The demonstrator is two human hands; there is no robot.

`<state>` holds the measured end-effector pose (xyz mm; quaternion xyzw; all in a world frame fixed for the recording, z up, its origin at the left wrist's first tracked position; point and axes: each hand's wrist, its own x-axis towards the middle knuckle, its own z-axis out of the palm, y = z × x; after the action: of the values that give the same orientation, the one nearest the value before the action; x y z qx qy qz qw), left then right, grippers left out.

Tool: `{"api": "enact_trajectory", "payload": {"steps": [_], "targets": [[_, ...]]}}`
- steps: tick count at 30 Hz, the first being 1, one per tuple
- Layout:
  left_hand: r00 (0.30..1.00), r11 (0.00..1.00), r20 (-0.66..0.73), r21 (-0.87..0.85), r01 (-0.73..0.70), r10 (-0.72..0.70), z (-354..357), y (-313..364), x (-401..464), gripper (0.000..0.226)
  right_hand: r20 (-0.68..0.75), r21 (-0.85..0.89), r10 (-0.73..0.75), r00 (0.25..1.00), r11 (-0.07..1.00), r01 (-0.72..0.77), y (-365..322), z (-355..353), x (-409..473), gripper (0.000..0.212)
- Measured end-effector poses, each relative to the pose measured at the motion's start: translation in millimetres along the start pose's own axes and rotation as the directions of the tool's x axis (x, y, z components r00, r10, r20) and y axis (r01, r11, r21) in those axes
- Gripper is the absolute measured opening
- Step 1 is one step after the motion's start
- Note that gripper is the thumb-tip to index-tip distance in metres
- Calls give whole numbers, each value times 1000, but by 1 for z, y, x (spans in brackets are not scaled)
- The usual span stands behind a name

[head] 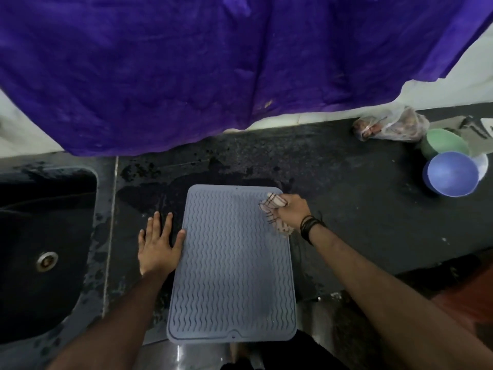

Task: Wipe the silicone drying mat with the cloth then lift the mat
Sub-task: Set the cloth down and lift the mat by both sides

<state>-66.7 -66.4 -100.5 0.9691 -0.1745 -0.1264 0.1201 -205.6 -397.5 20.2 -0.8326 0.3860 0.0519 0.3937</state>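
A grey-blue silicone drying mat (232,265) with wavy ridges lies flat on the dark counter, its near edge hanging slightly past the counter's front. My right hand (292,210) is closed around a bunched white checked cloth (274,209) pressed on the mat's far right corner. My left hand (158,243) lies flat with fingers spread on the counter, its thumb touching the mat's left edge.
A dark sink (40,247) with a metal drain sits to the left. At the far right stand a blue bowl (450,173), a green bowl (444,142) and a plastic bag (392,125). A purple cloth (213,62) hangs over the back wall. The counter (360,209) is wet in patches.
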Motion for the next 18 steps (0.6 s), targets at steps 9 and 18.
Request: {"api": "enact_trajectory", "payload": {"steps": [9,18], "targets": [[994,996,94,-65,68,-62,-38,1,-26,102,238,416,80,968,892,-175,-101,57,41,18],[991,992,109,-93,83,-73,-70,-44,-28,74,200,168,-83,976,985,49,-244,144,35,11]]}}
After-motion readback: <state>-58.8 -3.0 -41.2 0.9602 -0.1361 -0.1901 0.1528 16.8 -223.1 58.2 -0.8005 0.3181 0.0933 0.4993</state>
